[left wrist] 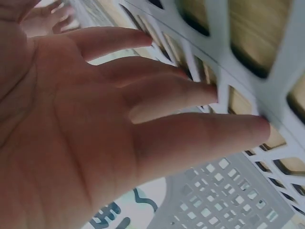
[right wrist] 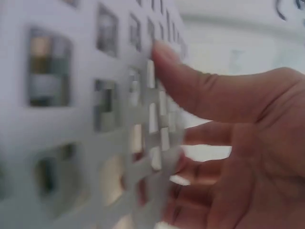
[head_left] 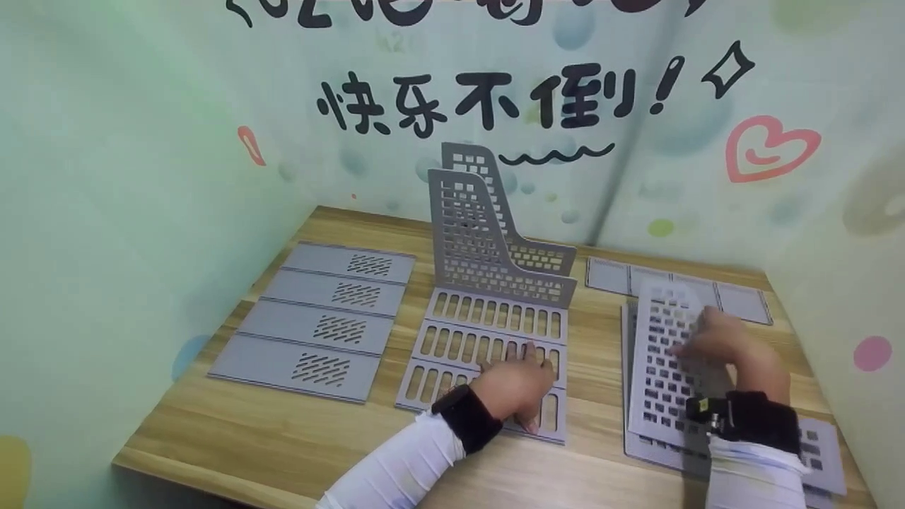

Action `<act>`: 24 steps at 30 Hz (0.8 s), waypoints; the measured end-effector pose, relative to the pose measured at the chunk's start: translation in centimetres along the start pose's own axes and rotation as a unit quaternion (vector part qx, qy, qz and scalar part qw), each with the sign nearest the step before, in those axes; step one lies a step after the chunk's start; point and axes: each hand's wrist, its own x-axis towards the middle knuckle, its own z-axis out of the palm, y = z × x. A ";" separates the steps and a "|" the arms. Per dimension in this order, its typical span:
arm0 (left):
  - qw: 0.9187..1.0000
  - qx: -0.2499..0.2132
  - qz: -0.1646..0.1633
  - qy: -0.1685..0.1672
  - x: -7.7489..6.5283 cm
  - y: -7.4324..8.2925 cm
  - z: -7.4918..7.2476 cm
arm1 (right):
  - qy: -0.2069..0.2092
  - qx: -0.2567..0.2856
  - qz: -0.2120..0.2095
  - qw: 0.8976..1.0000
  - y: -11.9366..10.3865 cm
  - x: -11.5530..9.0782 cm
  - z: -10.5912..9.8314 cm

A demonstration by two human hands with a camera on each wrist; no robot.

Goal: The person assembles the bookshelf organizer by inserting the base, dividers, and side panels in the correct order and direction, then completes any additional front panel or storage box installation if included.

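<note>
My left hand (head_left: 515,387) lies with spread, nearly straight fingers on a grey slotted panel (head_left: 495,335) on the table. In the left wrist view the fingertips (left wrist: 259,128) touch its bars. Two perforated side panels with a curved cutout, a front one (head_left: 459,247) and a rear one (head_left: 548,249), stand upright at the slotted panel's far end. On the right, my right hand (head_left: 742,350) grips the edge of another perforated panel (head_left: 668,353), tilted above similar grey panels (head_left: 661,452). Its thumb (right wrist: 178,78) presses one face of that panel (right wrist: 86,129), with the fingers behind.
Several grey panels with diagonal slits (head_left: 283,324) lie in a row at the left. Small plain grey panels (head_left: 675,284) lie along the back right of the wooden table (head_left: 247,452). A printed cloth wall (head_left: 396,170) closes off the back.
</note>
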 end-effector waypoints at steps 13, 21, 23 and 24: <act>0.992 0.112 0.054 0.035 -0.3 0.4 0.7 | 0.282 0.083 -0.209 0.933 -6.2 -3.2 -0.5; 0.979 0.166 0.106 0.059 -0.2 -0.4 0.8 | 0.307 0.050 -0.274 0.910 -8.1 -3.2 0.9; 0.981 0.154 0.101 0.056 -0.2 -0.4 0.8 | 0.301 0.049 -0.285 0.909 -8.4 -3.1 1.1; 0.982 0.150 0.100 0.054 -0.3 -0.4 0.8 | 0.298 0.048 -0.287 0.909 -8.5 -3.1 1.1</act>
